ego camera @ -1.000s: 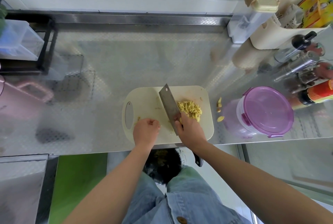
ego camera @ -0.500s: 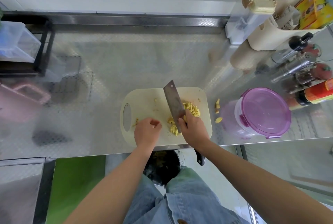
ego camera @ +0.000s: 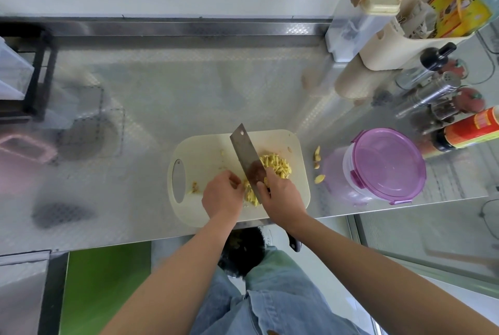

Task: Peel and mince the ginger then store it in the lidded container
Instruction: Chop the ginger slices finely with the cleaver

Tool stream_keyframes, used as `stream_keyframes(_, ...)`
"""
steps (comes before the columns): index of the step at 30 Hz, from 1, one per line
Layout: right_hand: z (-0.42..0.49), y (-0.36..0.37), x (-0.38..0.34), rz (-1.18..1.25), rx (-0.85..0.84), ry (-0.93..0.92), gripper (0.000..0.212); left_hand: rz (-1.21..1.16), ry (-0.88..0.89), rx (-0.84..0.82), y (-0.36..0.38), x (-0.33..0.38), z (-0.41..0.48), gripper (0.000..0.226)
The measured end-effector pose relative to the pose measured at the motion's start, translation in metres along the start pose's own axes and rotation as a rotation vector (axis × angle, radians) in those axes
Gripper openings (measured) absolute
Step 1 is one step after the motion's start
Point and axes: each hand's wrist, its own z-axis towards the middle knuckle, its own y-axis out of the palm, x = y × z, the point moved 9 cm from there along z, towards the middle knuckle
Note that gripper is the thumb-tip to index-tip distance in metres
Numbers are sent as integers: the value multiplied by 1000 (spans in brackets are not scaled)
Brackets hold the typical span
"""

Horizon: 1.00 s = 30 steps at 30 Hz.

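A cream cutting board (ego camera: pixel 205 148) lies at the counter's front edge. Yellow chopped ginger (ego camera: pixel 278 166) is heaped on its right half, and more pieces lie left of the blade near my wrists. My right hand (ego camera: pixel 280 197) grips the cleaver (ego camera: pixel 247 158), whose blade stands edge-down across the ginger. My left hand (ego camera: pixel 221 195) rests on the board just left of the blade, fingers curled, holding nothing that I can see. The container with the purple lid (ego camera: pixel 386 166) stands shut to the right of the board.
Ginger peel scraps (ego camera: pixel 317 158) lie on the steel counter between board and container. Bottles and shakers (ego camera: pixel 437 91) crowd the right side, with a beige holder (ego camera: pixel 399 46) behind them. A black rack (ego camera: pixel 37 75) stands far left. A pink tub (ego camera: pixel 24 148) sits at the left.
The cleaver moved from left of the pile into it, splitting some ginger off to the left, and now sits slightly further left. My left hand stayed curled beside the blade.
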Motion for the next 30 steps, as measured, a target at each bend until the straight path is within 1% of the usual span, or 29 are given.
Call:
stream_keyframes(5,3,4,-2,-18,-13,-3,18,30,5,8,2,2,4,2)
stream_keyframes(8,4,0,2,-7,1,24,21,71,88,30,0,9,3,3)
stream_keyframes(11,4,-2,5,-1,9,32,22,142,209,61,-1,18,1,9)
stream_keyframes(13,4,-4,6,20,14,40,21,201,257,59,0,24,-1,11)
stream_keyframes(15,3,-4,6,33,18,42,21,197,248,46,0,24,0,10)
stream_keyframes(19,2,-4,7,57,6,41,18,91,220,-11,0,18,3,2)
stream_keyframes(22,2,-5,6,76,2,37,18,15,165,-75,-5,11,8,9)
stream_keyframes(26,2,-3,0,90,-6,16,17,9,89,-187,-5,-1,12,8)
stream_keyframes(28,2,-1,-6,85,-19,-11,15,8,79,-190,-6,-4,12,10)
stream_keyframes(30,1,3,-11,57,-37,-32,14,28,90,-129,-10,-4,11,10)
